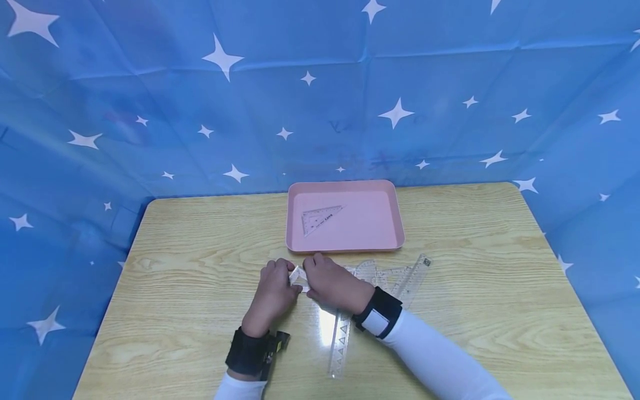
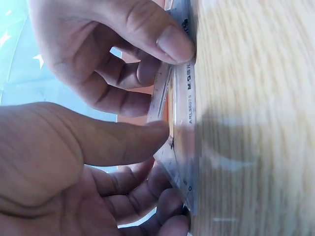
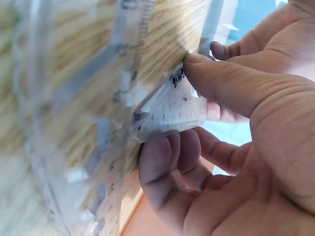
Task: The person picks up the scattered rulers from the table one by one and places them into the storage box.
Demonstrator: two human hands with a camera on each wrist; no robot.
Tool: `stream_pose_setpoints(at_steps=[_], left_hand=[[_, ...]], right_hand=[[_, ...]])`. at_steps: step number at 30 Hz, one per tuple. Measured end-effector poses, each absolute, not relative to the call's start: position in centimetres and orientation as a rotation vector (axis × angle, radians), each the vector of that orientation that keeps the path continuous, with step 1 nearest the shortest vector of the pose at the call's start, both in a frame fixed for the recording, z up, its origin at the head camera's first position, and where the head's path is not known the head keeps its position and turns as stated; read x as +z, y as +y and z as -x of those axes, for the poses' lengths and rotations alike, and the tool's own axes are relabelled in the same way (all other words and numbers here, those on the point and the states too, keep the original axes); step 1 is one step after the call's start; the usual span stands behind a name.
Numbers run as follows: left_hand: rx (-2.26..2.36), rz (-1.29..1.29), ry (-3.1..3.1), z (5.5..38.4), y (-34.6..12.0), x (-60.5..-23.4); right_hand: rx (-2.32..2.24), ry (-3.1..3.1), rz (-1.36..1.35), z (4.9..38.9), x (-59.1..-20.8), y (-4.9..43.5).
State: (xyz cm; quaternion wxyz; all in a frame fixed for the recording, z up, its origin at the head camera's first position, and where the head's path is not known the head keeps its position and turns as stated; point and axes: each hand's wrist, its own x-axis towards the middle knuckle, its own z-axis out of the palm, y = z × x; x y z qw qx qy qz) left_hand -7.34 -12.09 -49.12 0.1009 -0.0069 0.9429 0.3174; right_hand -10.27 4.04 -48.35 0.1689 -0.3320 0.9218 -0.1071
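A clear triangular set square [image 1: 298, 273] with printed marks is held between both hands, just in front of the pink tray. My left hand [image 1: 274, 291] pinches its left end, thumb on the near face. The right hand [image 1: 334, 282] grips the other end between thumb and fingers. In the left wrist view the set square [image 2: 184, 105] lies close to the tabletop, its lettering visible. The right wrist view shows its scaled corner [image 3: 170, 115] between thumb and fingertips. Parts of its outline are hidden by the fingers.
The pink tray [image 1: 395, 222] at the back holds another clear set square [image 1: 318, 218]. Right of my hands lie a clear protractor [image 1: 366, 269], a slanted ruler [image 1: 415, 276] and a further triangular piece [image 1: 391, 275]. A ruler with triangle cutouts [image 1: 340, 345] lies nearer the front.
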Motion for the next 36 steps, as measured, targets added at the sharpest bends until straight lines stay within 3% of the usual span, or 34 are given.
stream_pose_setpoints(at_steps=[36], left_hand=[[1.240, -0.016, 2.719, 7.4, -12.2, -48.1]], right_hand=[[-0.477, 2.785, 1.010, 9.0, -48.1, 5.0]])
